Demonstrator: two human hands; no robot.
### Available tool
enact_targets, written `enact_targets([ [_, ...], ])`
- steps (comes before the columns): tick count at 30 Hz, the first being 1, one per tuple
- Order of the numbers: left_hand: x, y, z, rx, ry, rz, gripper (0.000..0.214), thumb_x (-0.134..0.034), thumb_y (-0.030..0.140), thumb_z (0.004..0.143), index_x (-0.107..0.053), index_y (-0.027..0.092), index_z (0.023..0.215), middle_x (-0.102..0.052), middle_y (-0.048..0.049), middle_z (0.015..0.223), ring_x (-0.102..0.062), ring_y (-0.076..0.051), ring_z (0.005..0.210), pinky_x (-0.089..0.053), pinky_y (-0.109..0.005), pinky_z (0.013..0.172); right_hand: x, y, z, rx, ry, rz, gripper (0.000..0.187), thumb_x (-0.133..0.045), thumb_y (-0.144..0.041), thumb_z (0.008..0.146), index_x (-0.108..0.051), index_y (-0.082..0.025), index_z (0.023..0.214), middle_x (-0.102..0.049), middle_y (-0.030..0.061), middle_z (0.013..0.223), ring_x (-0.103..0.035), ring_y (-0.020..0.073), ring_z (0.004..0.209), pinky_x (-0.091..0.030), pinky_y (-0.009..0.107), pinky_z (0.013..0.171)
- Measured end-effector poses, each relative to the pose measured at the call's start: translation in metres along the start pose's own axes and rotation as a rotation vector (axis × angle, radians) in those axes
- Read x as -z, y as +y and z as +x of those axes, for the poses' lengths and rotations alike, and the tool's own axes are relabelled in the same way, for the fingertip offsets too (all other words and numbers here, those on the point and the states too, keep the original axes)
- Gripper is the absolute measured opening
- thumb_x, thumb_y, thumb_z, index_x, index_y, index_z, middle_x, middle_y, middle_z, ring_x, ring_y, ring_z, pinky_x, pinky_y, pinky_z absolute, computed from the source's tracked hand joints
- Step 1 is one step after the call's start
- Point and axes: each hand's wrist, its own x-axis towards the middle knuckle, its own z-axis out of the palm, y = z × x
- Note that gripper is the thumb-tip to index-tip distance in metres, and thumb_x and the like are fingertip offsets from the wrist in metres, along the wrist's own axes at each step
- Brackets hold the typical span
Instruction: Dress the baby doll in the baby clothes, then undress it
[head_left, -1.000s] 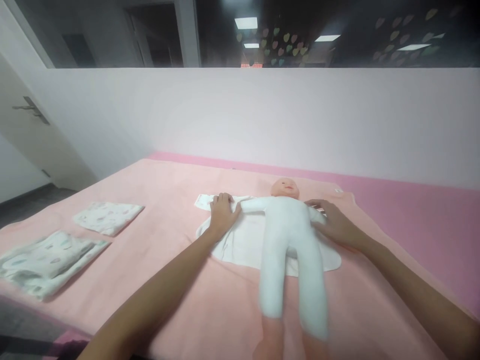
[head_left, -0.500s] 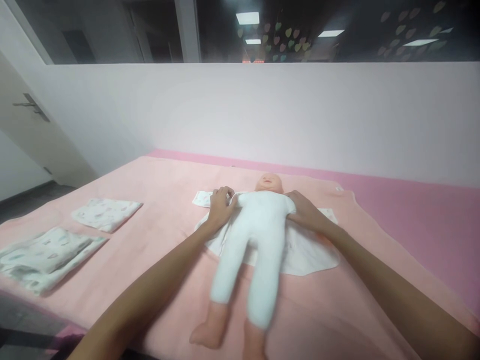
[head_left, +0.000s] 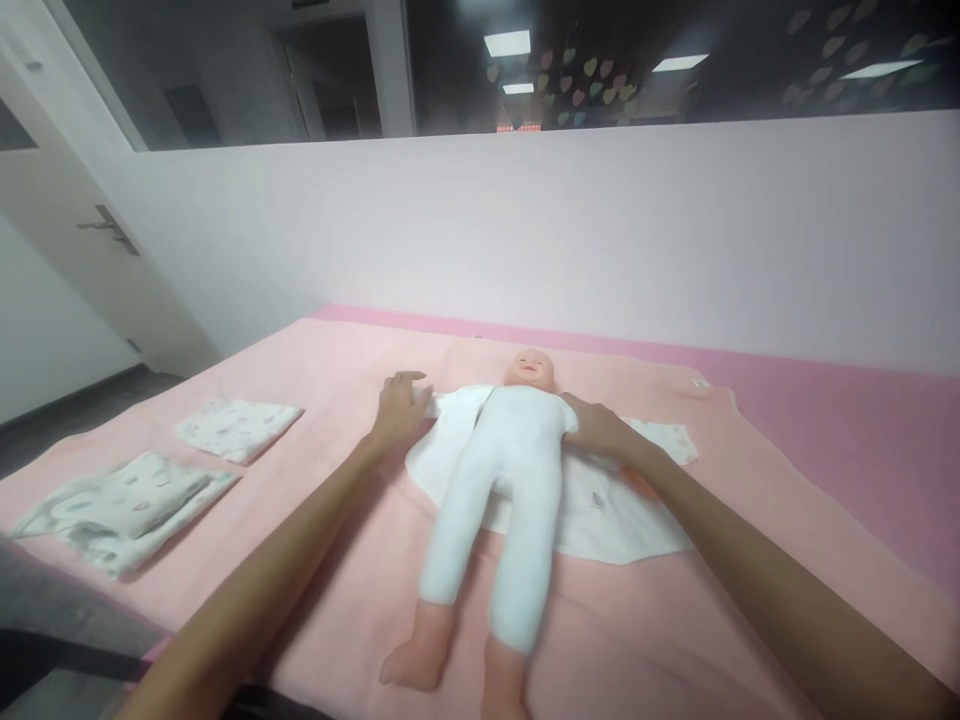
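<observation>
A baby doll (head_left: 521, 440) with a white cloth body and flesh-coloured head and feet lies on its back, its feet toward me. Spread open beneath it is a white baby top (head_left: 600, 510) with small prints, one sleeve sticking out at each side. My left hand (head_left: 403, 412) is closed around the left sleeve's end, away from the doll's body. At the doll's shoulder on the right, my right hand (head_left: 598, 428) grips the upper arm; its fingertips are partly hidden against the doll.
Two folded printed baby garments lie at the left: a smaller one (head_left: 240, 428) and a larger one (head_left: 142, 505). A peach blanket (head_left: 345, 610) covers the pink bed surface (head_left: 840, 440). A white wall (head_left: 525, 230) with a window stands behind; a door (head_left: 90, 270) is at far left.
My left hand has moved left from the doll's shoulder to the sleeve end, and that side of the top is drawn outward. My right hand stays at the doll's shoulder. The view shifted slightly.
</observation>
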Motion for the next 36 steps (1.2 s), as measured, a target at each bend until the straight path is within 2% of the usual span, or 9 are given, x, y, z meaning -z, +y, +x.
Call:
enact_targets([
  [5, 0.005, -0.035, -0.006, 0.135, -0.116, 0.031, 0.038, -0.046, 0.049, 0.1, -0.068, 0.024, 0.118, -0.066, -0.0094, 0.132, -0.051, -0.035, 0.128, -0.039, -0.051, 0.111, -0.006, 0.0, 0.011, -0.068, -0.096, -0.217, 0.075, -0.065, -0.04, 0.082, -0.049, -0.027, 0.153, -0.076, 0.014, 0.115, -0.071, 0.0374, 0.101, -0.046, 0.037, 0.077],
  [11, -0.003, -0.031, -0.01, 0.08, -0.061, 0.029, 0.037, -0.042, 0.046, 0.102, -0.068, 0.024, 0.116, -0.066, -0.0093, 0.13, -0.052, -0.033, 0.125, -0.038, -0.051, 0.111, -0.002, -0.01, 0.017, -0.097, -0.113, -0.238, 0.077, -0.069, -0.036, 0.078, -0.049, -0.021, 0.151, -0.075, 0.0153, 0.103, -0.071, 0.0354, 0.09, -0.046, 0.035, 0.07],
  [14, 0.007, -0.019, -0.013, 0.044, 0.053, 0.041, 0.029, -0.051, 0.041, 0.098, -0.067, 0.025, 0.117, -0.064, -0.0111, 0.133, -0.049, -0.036, 0.125, -0.039, -0.053, 0.109, -0.003, -0.011, -0.009, -0.06, 0.029, -0.213, 0.063, -0.06, -0.038, 0.089, -0.047, -0.019, 0.147, -0.069, 0.0176, 0.124, -0.065, 0.0359, 0.11, -0.049, 0.039, 0.083],
  [18, 0.025, 0.033, -0.014, -0.132, 0.103, 0.006, 0.027, -0.052, 0.035, 0.099, -0.064, 0.027, 0.121, -0.064, -0.0088, 0.133, -0.052, -0.032, 0.126, -0.038, -0.049, 0.111, -0.021, 0.007, -0.064, 0.102, 0.463, -0.079, 0.057, -0.056, -0.048, 0.097, -0.044, -0.022, 0.147, -0.061, 0.0164, 0.136, -0.057, 0.0358, 0.123, -0.048, 0.047, 0.098],
  [21, 0.019, 0.1, -0.012, -0.426, -0.115, -0.056, 0.024, -0.05, 0.036, 0.102, -0.065, 0.027, 0.118, -0.068, -0.0071, 0.129, -0.056, -0.028, 0.123, -0.038, -0.043, 0.113, -0.04, 0.033, -0.095, -0.01, 0.554, 0.02, 0.066, -0.064, -0.058, 0.092, -0.045, -0.025, 0.146, -0.063, 0.0156, 0.131, -0.059, 0.0371, 0.118, -0.053, 0.048, 0.088],
  [24, -0.018, 0.169, -0.008, -0.769, -0.46, -0.044, 0.031, -0.058, 0.041, 0.1, -0.062, 0.027, 0.128, -0.065, -0.0072, 0.137, -0.056, -0.026, 0.128, -0.04, -0.038, 0.111, -0.052, 0.056, -0.105, -0.097, 0.549, 0.124, 0.077, -0.07, -0.064, 0.086, -0.043, -0.026, 0.147, -0.065, 0.0143, 0.125, -0.061, 0.0372, 0.116, -0.055, 0.05, 0.089],
  [27, -0.072, 0.216, -0.004, -0.947, -0.685, 0.124, 0.044, -0.066, 0.042, 0.096, -0.06, 0.025, 0.135, -0.064, -0.0099, 0.141, -0.057, -0.028, 0.129, -0.043, -0.038, 0.104, -0.056, 0.072, -0.102, -0.094, 0.532, 0.282, 0.086, -0.075, -0.066, 0.082, -0.039, -0.026, 0.149, -0.064, 0.0137, 0.125, -0.063, 0.0341, 0.115, -0.056, 0.049, 0.091],
  [31, -0.113, 0.231, 0.008, -0.983, -0.715, 0.372, 0.04, -0.063, 0.047, 0.099, -0.065, 0.025, 0.133, -0.072, -0.0115, 0.122, -0.065, -0.029, 0.111, -0.041, -0.04, 0.098, -0.055, 0.08, -0.099, -0.076, 0.539, 0.448, 0.092, -0.078, -0.064, 0.079, -0.034, -0.025, 0.149, -0.064, 0.0142, 0.124, -0.065, 0.0326, 0.115, -0.057, 0.049, 0.095],
  [36, -0.091, 0.212, 0.034, -0.887, -0.527, 0.34, 0.038, -0.054, 0.042, 0.106, -0.063, 0.03, 0.14, -0.071, -0.0106, 0.122, -0.063, -0.028, 0.109, -0.039, -0.04, 0.097, -0.051, 0.079, -0.1, -0.104, 0.548, 0.53, 0.098, -0.082, -0.061, 0.078, -0.029, -0.025, 0.154, -0.067, 0.0128, 0.123, -0.066, 0.0315, 0.118, -0.052, 0.052, 0.106],
])
